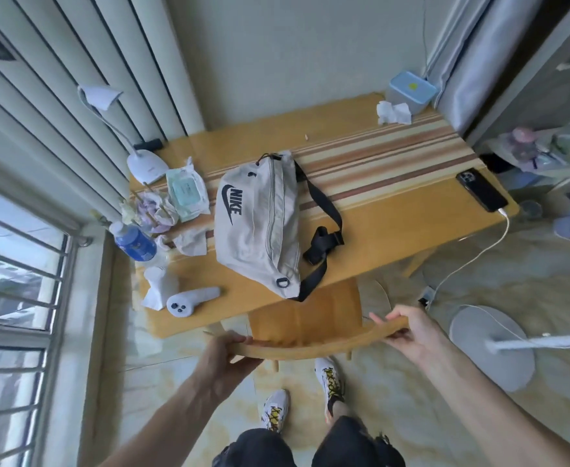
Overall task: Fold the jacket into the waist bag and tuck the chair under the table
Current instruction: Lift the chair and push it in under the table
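A bulging cream waist bag (256,224) with a black strap lies zipped on the wooden table (394,224), near its front edge. No jacket is visible outside it. The wooden chair (307,318) stands partly under the table, its seat half hidden by the tabletop. My left hand (228,357) grips the left end of the chair's curved backrest (310,347). On the right end of the same rail, my right hand (411,333) is closed.
On the table's left stand a white desk lamp (147,166), a wipes pack (187,193), a blue bottle (135,242), tissues and a white controller (192,299). A phone (480,190) charges at the right edge. A fan base (492,347) stands on the floor at right.
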{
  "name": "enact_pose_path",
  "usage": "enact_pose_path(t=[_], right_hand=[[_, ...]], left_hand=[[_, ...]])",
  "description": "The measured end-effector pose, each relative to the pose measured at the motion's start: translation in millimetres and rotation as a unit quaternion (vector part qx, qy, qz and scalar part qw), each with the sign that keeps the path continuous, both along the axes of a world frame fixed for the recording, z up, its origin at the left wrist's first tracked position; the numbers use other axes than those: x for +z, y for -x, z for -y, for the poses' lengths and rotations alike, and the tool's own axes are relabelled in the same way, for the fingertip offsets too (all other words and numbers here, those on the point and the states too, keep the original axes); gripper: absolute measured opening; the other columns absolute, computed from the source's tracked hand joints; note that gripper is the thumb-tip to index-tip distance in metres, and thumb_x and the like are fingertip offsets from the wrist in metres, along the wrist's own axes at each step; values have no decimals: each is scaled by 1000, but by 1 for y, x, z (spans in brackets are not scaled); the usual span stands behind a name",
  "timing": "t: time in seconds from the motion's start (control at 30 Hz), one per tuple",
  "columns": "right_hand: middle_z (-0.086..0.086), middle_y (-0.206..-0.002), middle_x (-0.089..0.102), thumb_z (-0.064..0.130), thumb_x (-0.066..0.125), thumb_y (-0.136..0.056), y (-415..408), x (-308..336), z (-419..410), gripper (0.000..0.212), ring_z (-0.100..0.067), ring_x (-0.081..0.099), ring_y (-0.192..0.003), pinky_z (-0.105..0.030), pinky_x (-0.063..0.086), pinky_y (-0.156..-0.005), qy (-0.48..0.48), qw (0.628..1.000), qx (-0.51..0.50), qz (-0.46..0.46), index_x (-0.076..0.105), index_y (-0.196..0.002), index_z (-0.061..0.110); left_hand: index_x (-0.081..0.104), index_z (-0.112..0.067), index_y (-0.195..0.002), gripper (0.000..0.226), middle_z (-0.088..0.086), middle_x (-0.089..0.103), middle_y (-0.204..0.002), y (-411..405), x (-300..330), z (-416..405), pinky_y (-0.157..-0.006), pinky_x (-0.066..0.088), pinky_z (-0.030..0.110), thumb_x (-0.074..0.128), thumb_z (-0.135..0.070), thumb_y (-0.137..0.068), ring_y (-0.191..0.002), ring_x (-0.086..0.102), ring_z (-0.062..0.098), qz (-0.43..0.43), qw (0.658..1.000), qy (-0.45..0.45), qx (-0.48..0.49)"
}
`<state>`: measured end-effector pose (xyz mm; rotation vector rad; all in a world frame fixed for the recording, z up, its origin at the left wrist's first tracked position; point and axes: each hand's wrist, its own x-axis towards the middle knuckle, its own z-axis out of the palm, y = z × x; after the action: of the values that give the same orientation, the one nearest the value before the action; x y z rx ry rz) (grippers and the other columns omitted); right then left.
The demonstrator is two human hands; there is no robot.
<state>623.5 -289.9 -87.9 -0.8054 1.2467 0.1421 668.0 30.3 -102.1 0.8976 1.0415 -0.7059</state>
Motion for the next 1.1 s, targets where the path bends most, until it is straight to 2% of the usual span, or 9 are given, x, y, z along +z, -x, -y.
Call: enact_pose_path(t=[0.1, 0.2, 0.37, 0.63, 0.73, 0.83, 0.9, 1.0, 1.1], right_hand=[[-27, -137, 42, -13, 44, -84, -25, -19, 29, 48, -38, 66, -115, -50, 59, -83, 1, 1000, 12, 4, 47, -130, -1], [-26, -144, 38, -16, 46, -82, -51, -33, 58, 52, -38, 66, -112, -47, 54, -85, -8, 1000, 16, 8, 47, -132, 0], [-11, -103, 50, -19, 42, -86, -95, -45, 92, 70, -36, 64, -108, -50, 52, -92, -33, 998, 46, 21, 29, -151, 2], [-10, -108, 51, -20, 43, -84, -113, -62, 111, 44, -38, 64, -109, -45, 53, -86, -72, 995, 59, 31, 50, -116, 9], [-14, -106, 53, -19, 45, -87, -113, -63, 108, 34, -35, 65, -107, -44, 55, -86, -58, 996, 64, 16, 50, -107, 8], [-22, -108, 65, -9, 61, -85, -112, -67, 102, 26, -34, 67, -100, -47, 55, -93, 93, 987, 115, -62, 53, -106, 4], [-18, -109, 63, 4, 70, -85, -108, -65, 101, 35, -32, 63, -91, -46, 56, -88, 233, 944, 213, -96, 44, -108, 12], [-10, -108, 59, 22, 70, -87, -95, -65, 105, 45, -30, 62, -88, -43, 55, -77, 392, 837, 378, -51, 43, -123, 20], [-11, -116, 57, 31, 63, -91, -86, -69, 111, 20, -31, 57, -106, -41, 53, -79, 519, 696, 497, 1, 62, -109, 22]], left_hand=[[54, -2, -87, 15, 19, 68, -73, -9, -17, 32, -73, 60, 48, 43, 8, -87, -70, 69, 34, 14, 999, -20, 24], [58, 1, -89, 16, 20, 66, -88, -26, -31, 60, -81, 58, 47, 44, 7, -89, -75, 69, 32, 18, 998, -36, 54], [55, -3, -111, 45, 23, 64, -105, -49, -43, 92, -83, 62, 46, 58, 10, -69, -82, 75, 35, 13, 994, -48, 102], [54, 1, -100, 14, 22, 66, -108, -53, -51, 114, -105, 48, 55, 49, 11, -91, -98, 66, 40, 8, 989, -60, 133], [64, 1, -100, 10, 19, 69, -103, -55, -53, 107, -91, 59, 43, 60, 4, -91, -89, 70, 28, -14, 990, -125, 63], [65, 1, -98, 24, 16, 64, -84, -57, -48, 104, -69, 58, 34, 79, -13, -84, -70, 65, 26, -39, 966, -255, -20], [63, 1, -100, 40, 18, 66, -87, -57, -42, 106, -67, 50, 35, 84, -26, -79, -74, 62, 30, -35, 912, -389, -123], [50, -10, -136, 65, 21, 59, -128, -48, -33, 114, -89, 47, 41, 73, -42, -85, -119, 57, 39, 31, 813, -504, -289], [59, -21, -135, 49, 19, 48, -142, -37, -28, 118, -103, 44, 44, 52, -47, -94, -132, 46, 37, 72, 725, -552, -405]])
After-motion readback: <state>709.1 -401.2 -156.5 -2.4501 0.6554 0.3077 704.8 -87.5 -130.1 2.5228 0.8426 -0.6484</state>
